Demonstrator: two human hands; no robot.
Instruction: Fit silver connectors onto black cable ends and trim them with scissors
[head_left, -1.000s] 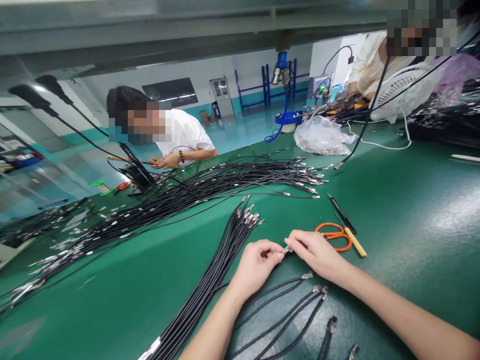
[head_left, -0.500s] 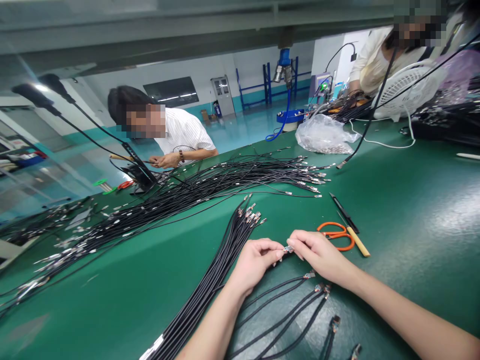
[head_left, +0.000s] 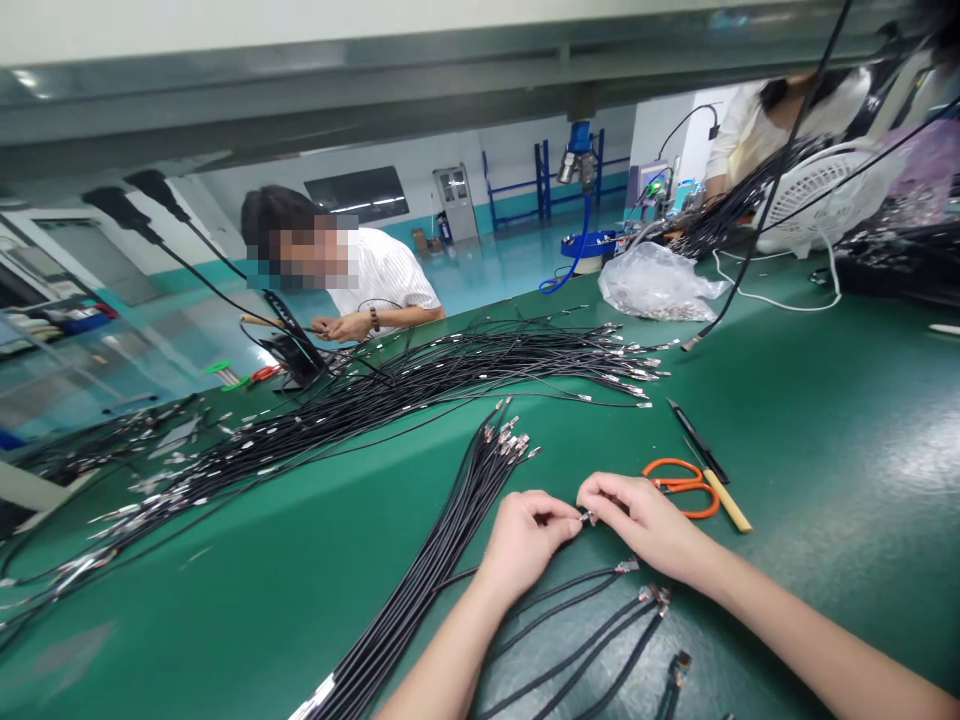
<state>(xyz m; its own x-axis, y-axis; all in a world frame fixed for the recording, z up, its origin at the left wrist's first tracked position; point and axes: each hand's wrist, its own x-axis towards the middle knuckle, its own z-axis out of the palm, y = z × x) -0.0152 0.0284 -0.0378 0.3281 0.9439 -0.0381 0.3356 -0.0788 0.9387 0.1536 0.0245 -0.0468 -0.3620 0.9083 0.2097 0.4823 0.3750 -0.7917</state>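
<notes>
My left hand (head_left: 525,545) is closed in a pinch at a black cable's end, and a small metal connector (head_left: 586,517) shows at its fingertips. Meeting it from the other side, my right hand (head_left: 637,517) pinches the same connector, its fingers curled. The cable inside my left hand is mostly hidden. Left of that hand lies a bundle of black cables (head_left: 427,570) with metal ends. Below both hands, several loose cables (head_left: 592,632) end in metal connectors on the green table (head_left: 225,590).
Orange-handled scissors (head_left: 694,487), a wooden-handled tool (head_left: 726,500) and a black pen-like tool (head_left: 697,438) lie beyond my right hand. A long cable pile (head_left: 420,370) crosses the table. Farther off are a plastic bag (head_left: 660,283), a white fan (head_left: 821,195) and two people.
The view has shifted slightly, so the table sits lower and farther right. My hands keep their pinch on the connector. At the back right, a person has raised a bunch of black cables.
</notes>
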